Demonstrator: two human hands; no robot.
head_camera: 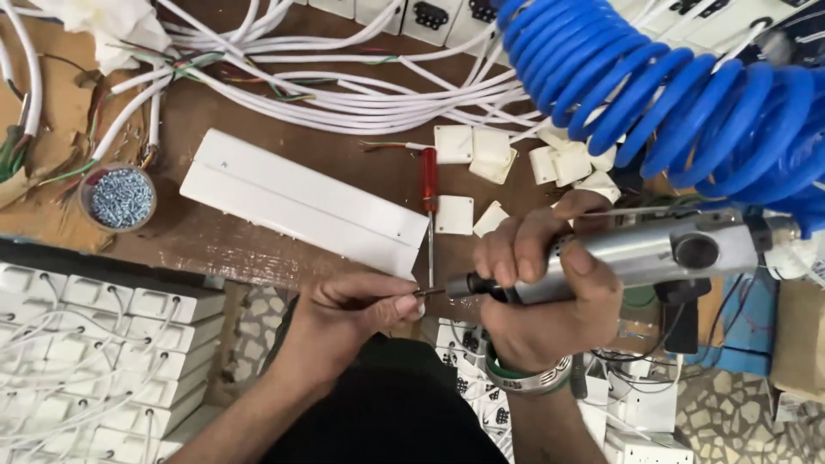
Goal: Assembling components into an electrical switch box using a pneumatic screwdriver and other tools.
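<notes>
We gripped the pneumatic screwdriver in our right hand, fingers wrapped fully round its silver body, holding it level over the counter edge. Our left hand pinched something small at the bit tip, apparently to seat it; what it was we could not tell. The blue coiled hose hung overhead, feeding the tool. A white cover plate, a red-handled screwdriver and a screw bowl lay within reach.

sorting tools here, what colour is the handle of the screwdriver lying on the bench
Red, translucent-looking handle on the screwdriver, seen in the head view.
</notes>
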